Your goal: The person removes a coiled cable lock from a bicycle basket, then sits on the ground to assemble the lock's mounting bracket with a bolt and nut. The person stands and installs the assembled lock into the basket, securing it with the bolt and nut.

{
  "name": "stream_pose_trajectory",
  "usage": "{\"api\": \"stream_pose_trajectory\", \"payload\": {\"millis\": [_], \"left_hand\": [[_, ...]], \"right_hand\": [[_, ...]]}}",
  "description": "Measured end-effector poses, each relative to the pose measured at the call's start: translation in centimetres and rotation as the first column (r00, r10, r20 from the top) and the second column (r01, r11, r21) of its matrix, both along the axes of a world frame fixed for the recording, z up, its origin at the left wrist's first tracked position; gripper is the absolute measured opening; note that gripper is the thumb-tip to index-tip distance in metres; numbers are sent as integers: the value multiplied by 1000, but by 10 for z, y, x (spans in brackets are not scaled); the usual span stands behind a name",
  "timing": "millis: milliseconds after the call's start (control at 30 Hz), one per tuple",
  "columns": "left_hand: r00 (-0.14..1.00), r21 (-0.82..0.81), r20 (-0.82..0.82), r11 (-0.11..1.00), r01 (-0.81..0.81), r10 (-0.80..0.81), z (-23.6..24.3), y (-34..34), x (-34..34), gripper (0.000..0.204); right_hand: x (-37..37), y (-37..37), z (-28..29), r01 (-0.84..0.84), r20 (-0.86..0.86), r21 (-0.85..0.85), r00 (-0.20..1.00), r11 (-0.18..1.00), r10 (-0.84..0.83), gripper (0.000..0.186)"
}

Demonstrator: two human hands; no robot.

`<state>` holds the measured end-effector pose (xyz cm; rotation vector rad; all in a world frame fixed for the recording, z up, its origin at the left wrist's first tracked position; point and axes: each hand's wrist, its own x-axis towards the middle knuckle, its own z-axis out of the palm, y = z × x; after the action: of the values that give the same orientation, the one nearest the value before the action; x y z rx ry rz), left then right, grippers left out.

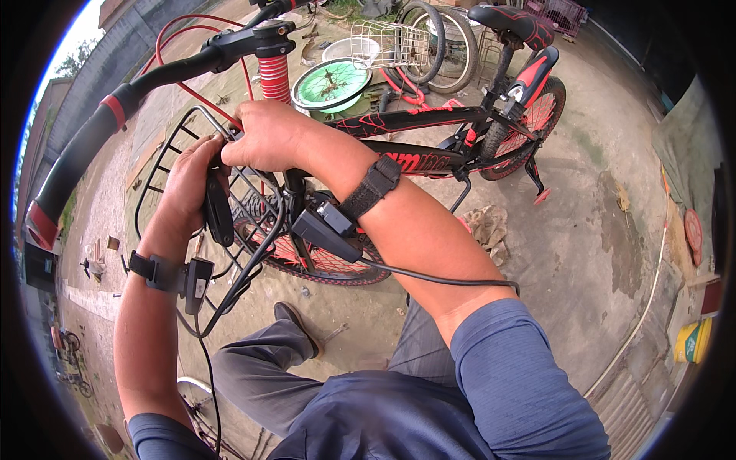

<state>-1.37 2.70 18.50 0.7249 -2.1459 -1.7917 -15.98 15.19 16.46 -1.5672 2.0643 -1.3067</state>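
My left hand is closed around the upper part of a long, rounded black piece that hangs down beside the palm; its kind is not clear. My right hand meets it at the top rim of a black wire basket, fingers pinched together by a red cable. What the right fingertips hold is hidden behind the hand. The basket is at the front of a black and red bicycle, under the handlebar. Both wrists wear black straps with small boxes and cables.
Beyond the bicycle lie a green basin with a wheel in it, a white wire basket and loose tyres. A yellow bucket stands at the right edge. My shoe is on the concrete near the front wheel.
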Motion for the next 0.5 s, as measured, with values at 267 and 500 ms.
{"api": "stream_pose_trajectory", "payload": {"millis": [267,500], "left_hand": [[1000,-20,6,1000,3,-3,-1,-1,-1,21],[1000,-1,11,1000,-28,28,0,1,0,22]], "right_hand": [[1,-2,-2,22,10,-38,1000,999,-21,53],[-1,-2,-3,1,-10,2,1000,1000,-1,58]]}}
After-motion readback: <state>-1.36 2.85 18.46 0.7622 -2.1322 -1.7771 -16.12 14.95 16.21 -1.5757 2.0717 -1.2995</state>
